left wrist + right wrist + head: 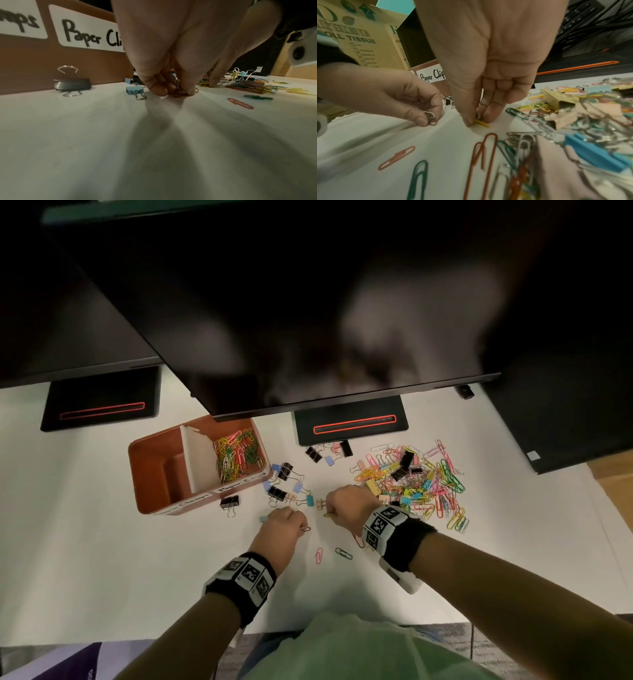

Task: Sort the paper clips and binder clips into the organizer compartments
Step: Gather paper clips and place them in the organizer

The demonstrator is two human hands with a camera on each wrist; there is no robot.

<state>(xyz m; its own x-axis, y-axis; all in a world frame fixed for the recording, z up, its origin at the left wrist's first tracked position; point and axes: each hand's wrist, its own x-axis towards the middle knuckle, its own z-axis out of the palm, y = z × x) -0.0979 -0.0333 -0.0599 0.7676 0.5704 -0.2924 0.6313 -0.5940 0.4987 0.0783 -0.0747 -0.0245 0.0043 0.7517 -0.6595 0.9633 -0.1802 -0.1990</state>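
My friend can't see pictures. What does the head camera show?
Two hands pick paper clips off a white table: the left hand pinches a few, the right hand a yellow one. A brown organizer sits left, a colorful clip pile right.

The organizer [161, 474] is sitting at the table's [85, 542] left, paper clips [238, 455] lying in its right compartment. The mixed clip pile [416, 484] is lying at right. Both hands are working between them, the left hand [282, 525] nearer the organizer, the right hand [346, 506] beside the pile.

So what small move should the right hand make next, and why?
Probably lift the yellow paper clip off the table: the right hand already pinches it there. The organizer compartment labelled "Paper Clips" already holds paper clips, so it likely goes there next.
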